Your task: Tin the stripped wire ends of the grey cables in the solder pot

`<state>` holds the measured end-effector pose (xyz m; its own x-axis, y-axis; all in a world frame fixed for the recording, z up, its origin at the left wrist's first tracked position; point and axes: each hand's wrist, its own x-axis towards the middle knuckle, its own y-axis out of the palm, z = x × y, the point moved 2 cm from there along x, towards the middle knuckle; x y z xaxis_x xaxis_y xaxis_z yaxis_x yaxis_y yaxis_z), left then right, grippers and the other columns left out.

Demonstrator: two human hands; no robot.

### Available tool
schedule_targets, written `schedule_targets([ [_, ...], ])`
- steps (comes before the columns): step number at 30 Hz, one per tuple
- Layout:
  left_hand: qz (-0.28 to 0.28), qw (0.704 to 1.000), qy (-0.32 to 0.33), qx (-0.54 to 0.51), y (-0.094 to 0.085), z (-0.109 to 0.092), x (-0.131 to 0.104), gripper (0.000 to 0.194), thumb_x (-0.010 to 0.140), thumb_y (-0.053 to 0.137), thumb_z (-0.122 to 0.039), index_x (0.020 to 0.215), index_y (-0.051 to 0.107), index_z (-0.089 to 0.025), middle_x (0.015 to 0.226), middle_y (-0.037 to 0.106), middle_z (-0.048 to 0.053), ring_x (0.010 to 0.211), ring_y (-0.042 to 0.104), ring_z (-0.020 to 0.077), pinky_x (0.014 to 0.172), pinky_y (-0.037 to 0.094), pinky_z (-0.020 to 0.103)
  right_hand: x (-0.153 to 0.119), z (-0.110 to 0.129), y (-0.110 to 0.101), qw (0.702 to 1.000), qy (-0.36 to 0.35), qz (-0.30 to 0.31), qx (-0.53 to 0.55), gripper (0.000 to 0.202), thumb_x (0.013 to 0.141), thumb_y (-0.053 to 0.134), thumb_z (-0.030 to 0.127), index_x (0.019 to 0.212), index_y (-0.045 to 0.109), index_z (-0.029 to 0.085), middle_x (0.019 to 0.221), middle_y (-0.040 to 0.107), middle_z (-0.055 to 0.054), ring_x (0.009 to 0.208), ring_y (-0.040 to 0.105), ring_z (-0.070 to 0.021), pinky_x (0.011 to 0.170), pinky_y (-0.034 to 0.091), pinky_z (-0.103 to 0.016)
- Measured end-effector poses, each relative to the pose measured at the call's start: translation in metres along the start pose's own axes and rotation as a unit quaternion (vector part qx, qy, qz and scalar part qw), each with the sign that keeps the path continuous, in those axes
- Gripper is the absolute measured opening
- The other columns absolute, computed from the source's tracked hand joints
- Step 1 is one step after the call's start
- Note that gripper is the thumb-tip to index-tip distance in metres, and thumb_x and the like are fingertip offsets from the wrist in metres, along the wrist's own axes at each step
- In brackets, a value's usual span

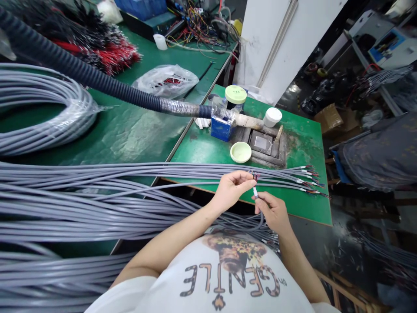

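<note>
My left hand (232, 188) pinches the thin coloured wires at the end of a grey cable. Just below and to the right, my right hand (273, 211) is closed on the same grey cable (261, 221), under its white wrapped part (255, 191). The cable end points up between the two hands and its lower part bends down toward my shirt. Behind my hands, a bundle of grey cables (195, 170) lies across the green board, with stripped, coloured wire ends (314, 182) at the right.
A soldering pot (261, 143) sits on the green board (202, 152) beside a light green bowl (240, 152), a white jar (273, 116) and a blue box (220, 128). A ribbed hose (114, 87) crosses overhead. Coiled grey cable (78, 114) lies at the left.
</note>
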<state>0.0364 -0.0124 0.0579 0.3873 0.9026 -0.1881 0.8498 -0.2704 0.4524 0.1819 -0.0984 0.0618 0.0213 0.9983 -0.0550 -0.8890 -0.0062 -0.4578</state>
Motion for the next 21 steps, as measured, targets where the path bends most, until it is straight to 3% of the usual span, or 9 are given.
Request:
schedule_targets([
  [4,-0.023,0.999,0.02,0.02,-0.002,0.005,-0.003,0.021,0.068,0.077,-0.033,0.072,0.067,-0.014,0.065,0.066,0.0,0.055,0.053,0.0079,0.058,0.045,0.022,0.0,0.0,0.001,1.0,0.014,-0.016,0.001,0.02,0.092,0.049,0.031,0.093,0.065,0.018,0.059,0.06,0.003,0.054,0.054,-0.011,0.058,0.041,-0.023],
  [7,-0.049,0.989,0.105,0.088,-0.005,0.009,-0.008,0.018,0.073,0.072,-0.032,0.078,0.07,-0.015,0.069,0.067,0.002,0.059,0.055,0.0104,0.059,0.045,0.024,0.001,0.003,0.003,0.999,0.02,-0.034,-0.008,0.021,0.092,0.049,0.032,0.091,0.065,0.018,0.057,0.06,0.003,0.053,0.053,-0.0112,0.057,0.041,-0.023],
  [10,-0.025,0.949,0.234,0.209,-0.006,0.007,-0.013,0.01,0.078,0.068,-0.028,0.081,0.071,-0.018,0.071,0.068,0.003,0.064,0.056,0.0129,0.06,0.044,0.026,0.002,0.008,0.006,0.999,0.007,-0.039,-0.031,0.02,0.092,0.049,0.032,0.09,0.064,0.019,0.056,0.057,0.003,0.053,0.053,-0.0112,0.057,0.04,-0.023],
  [13,0.017,0.901,0.311,0.303,-0.007,0.003,-0.013,0.009,0.081,0.065,-0.024,0.086,0.072,-0.021,0.078,0.071,0.004,0.067,0.057,0.0142,0.066,0.045,0.028,0.003,0.01,0.008,0.997,-0.018,-0.048,-0.062,0.019,0.092,0.049,0.031,0.088,0.064,0.019,0.059,0.057,0.003,0.056,0.055,-0.012,0.061,0.041,-0.024],
  [16,0.006,0.882,0.331,0.334,-0.009,0.002,-0.01,0.01,0.081,0.065,-0.023,0.09,0.07,-0.021,0.077,0.07,0.004,0.069,0.057,0.0148,0.07,0.045,0.03,0.004,0.008,0.01,0.994,-0.032,-0.057,-0.086,0.019,0.092,0.049,0.031,0.09,0.064,0.02,0.06,0.058,0.002,0.058,0.056,-0.013,0.063,0.042,-0.025],
  [21,-0.041,0.915,0.274,0.293,-0.009,0.005,-0.009,0.008,0.081,0.066,-0.027,0.081,0.069,-0.019,0.071,0.064,0.002,0.066,0.053,0.0139,0.064,0.043,0.027,0.005,0.01,0.01,0.991,-0.044,-0.061,-0.11,0.021,0.093,0.048,0.032,0.091,0.065,0.02,0.062,0.06,0.0,0.06,0.057,-0.0141,0.063,0.043,-0.025],
])
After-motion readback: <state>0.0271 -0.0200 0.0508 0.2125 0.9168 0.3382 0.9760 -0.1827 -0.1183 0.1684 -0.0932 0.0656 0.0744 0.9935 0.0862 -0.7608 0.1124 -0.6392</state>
